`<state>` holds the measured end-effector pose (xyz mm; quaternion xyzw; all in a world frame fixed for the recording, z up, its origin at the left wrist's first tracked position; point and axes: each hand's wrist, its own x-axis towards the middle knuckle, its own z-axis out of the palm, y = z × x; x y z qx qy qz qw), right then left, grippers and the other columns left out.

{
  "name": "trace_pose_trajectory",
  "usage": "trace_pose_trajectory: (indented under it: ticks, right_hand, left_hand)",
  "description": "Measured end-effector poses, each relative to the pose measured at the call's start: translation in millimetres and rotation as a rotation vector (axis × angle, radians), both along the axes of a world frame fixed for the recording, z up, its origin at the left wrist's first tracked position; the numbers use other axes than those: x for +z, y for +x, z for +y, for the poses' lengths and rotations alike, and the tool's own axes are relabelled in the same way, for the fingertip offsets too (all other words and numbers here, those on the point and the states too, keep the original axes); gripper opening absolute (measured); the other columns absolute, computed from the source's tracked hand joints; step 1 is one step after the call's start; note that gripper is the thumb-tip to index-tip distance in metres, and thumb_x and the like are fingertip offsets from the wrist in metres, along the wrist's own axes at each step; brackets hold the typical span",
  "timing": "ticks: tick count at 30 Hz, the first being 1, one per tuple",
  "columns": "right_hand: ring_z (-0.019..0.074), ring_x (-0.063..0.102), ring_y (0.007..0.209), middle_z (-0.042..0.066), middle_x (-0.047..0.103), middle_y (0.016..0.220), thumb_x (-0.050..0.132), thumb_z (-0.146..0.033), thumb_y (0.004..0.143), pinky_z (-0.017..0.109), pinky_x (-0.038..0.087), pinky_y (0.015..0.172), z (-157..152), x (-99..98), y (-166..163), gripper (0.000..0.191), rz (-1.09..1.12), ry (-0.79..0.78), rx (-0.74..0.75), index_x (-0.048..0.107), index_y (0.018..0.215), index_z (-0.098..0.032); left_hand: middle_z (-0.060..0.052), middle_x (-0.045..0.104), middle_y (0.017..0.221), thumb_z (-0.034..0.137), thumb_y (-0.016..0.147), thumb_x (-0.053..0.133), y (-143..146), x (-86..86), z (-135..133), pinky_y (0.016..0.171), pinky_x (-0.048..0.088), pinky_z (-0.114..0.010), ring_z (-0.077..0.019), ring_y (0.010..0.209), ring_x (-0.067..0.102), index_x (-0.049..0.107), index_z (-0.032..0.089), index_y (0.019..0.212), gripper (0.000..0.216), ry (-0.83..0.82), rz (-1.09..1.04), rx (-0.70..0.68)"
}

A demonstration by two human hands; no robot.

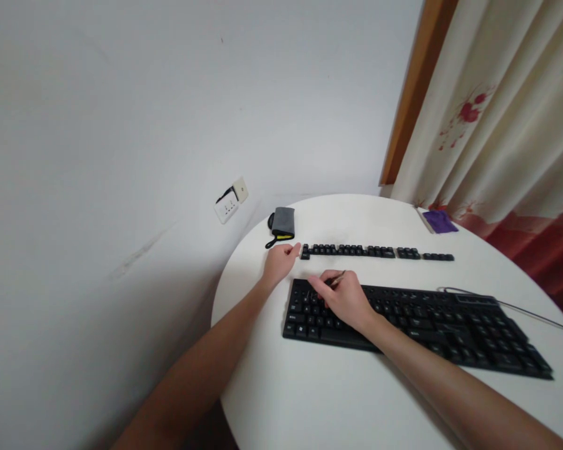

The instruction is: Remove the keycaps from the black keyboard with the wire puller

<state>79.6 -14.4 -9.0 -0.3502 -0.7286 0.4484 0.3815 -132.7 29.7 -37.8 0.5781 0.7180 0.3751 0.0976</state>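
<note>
A black keyboard (pixel 417 325) lies on the white round table. My right hand (pixel 344 300) is over its left part, fingers closed round a thin pen-like tool (pixel 338 279) whose tip points down at the upper left keys. Behind the keyboard runs a line of loose black keycaps (pixel 351 250), set in small groups. At the left end of that line is my left hand (pixel 280 262), fingers curled in and thumb close to the first keycaps. Whether it pinches anything is hidden from me.
A folded grey cloth (pixel 284 221) with a yellow edge and black loop lies at the back left of the table (pixel 286 400). A purple cloth (pixel 440 221) is at the far right edge. The keyboard's cable (pixel 535 314) runs right. Wall and curtain border the table.
</note>
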Motion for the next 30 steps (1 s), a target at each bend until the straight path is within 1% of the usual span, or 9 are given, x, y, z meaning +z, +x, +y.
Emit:
trace_pose_trajectory:
  ticks: [3,6,11,14,17,21,24,28,30]
  right_hand:
    - [0.0121,0.047,0.044,-0.001,0.055,0.051,0.064,-0.050,0.087,0.026,0.031,0.045,-3.1,-4.6,-3.9,0.042,-0.036,0.012,0.039,0.063,0.061,-0.018]
    - [0.0120,0.045,0.046,-0.001,0.056,0.052,0.064,-0.052,0.087,0.027,0.030,0.047,-3.5,-6.4,-5.7,0.042,-0.071,0.043,0.060,0.065,0.063,-0.017]
    - [0.0136,0.048,0.048,0.000,0.058,0.053,0.063,-0.054,0.088,0.028,0.032,0.052,-3.5,1.4,-7.0,0.043,-0.176,0.121,0.075,0.067,0.065,-0.018]
    - [0.0156,0.052,0.053,0.002,0.060,0.055,0.058,-0.056,0.091,0.029,0.033,0.056,-3.1,7.3,-11.9,0.047,-0.250,0.189,0.092,0.064,0.063,-0.018]
    - [0.0168,0.049,0.055,0.004,0.058,0.054,0.051,-0.056,0.095,0.030,0.028,0.056,-3.0,12.7,-22.2,0.052,-0.377,0.308,0.128,0.055,0.057,-0.020]
    - [0.0175,0.045,0.054,0.006,0.055,0.056,0.052,-0.053,0.094,0.032,0.020,0.055,-3.3,19.1,-33.4,0.049,-0.545,0.428,0.065,0.047,0.056,-0.022]
    - [0.0153,0.041,0.052,0.002,0.049,0.053,0.054,-0.046,0.093,0.031,0.020,0.055,-1.8,19.4,-29.9,0.046,-0.531,0.395,0.084,0.043,0.055,-0.022]
    - [0.0118,0.039,0.050,-0.003,0.041,0.052,0.045,-0.031,0.095,0.027,0.026,0.054,1.2,8.4,-16.0,0.040,-0.301,0.228,0.209,0.039,0.057,-0.021]
    - [0.0108,0.040,0.050,-0.004,0.041,0.053,0.043,-0.028,0.095,0.026,0.028,0.053,2.1,0.1,-11.3,0.036,-0.194,0.155,0.217,0.041,0.059,-0.021]
  left_hand:
    - [-0.005,0.073,0.070,0.046,0.095,0.044,-1.9,-1.3,1.8,0.063,0.041,-0.028,-0.0187,0.067,0.065,0.075,0.017,0.070,0.049,0.000,-0.008,0.001]
    - [-0.005,0.074,0.072,0.044,0.095,0.045,-2.9,-3.6,3.2,0.066,0.043,-0.028,-0.0196,0.071,0.067,0.076,0.018,0.072,0.047,-0.008,-0.016,0.004]
    - [-0.005,0.076,0.076,0.042,0.095,0.045,-2.2,-5.5,4.2,0.071,0.045,-0.029,-0.0201,0.075,0.068,0.076,0.019,0.073,0.044,-0.017,-0.028,0.013]
    - [-0.005,0.076,0.077,0.041,0.095,0.045,-1.2,-4.6,3.4,0.071,0.045,-0.029,-0.0201,0.075,0.068,0.075,0.019,0.072,0.044,-0.018,-0.031,0.014]
    - [-0.005,0.075,0.077,0.040,0.095,0.045,-0.8,-3.7,2.5,0.071,0.045,-0.029,-0.0199,0.075,0.068,0.076,0.019,0.072,0.043,-0.014,-0.032,0.015]
    - [-0.006,0.075,0.075,0.038,0.095,0.045,-1.8,-2.8,2.0,0.070,0.045,-0.030,-0.0201,0.074,0.068,0.075,0.018,0.072,0.044,0.000,-0.042,0.023]
    - [-0.006,0.074,0.073,0.037,0.095,0.045,-2.8,-2.2,2.0,0.069,0.044,-0.030,-0.0201,0.072,0.067,0.075,0.018,0.070,0.043,0.024,-0.059,0.024]
    - [-0.005,0.072,0.069,0.036,0.094,0.046,-3.7,-2.4,2.5,0.067,0.043,-0.029,-0.0199,0.069,0.066,0.074,0.017,0.068,0.043,0.075,-0.088,0.017]
    - [-0.004,0.071,0.067,0.036,0.094,0.046,-3.4,-2.2,2.4,0.066,0.043,-0.029,-0.0192,0.067,0.065,0.074,0.017,0.068,0.042,0.110,-0.100,0.009]
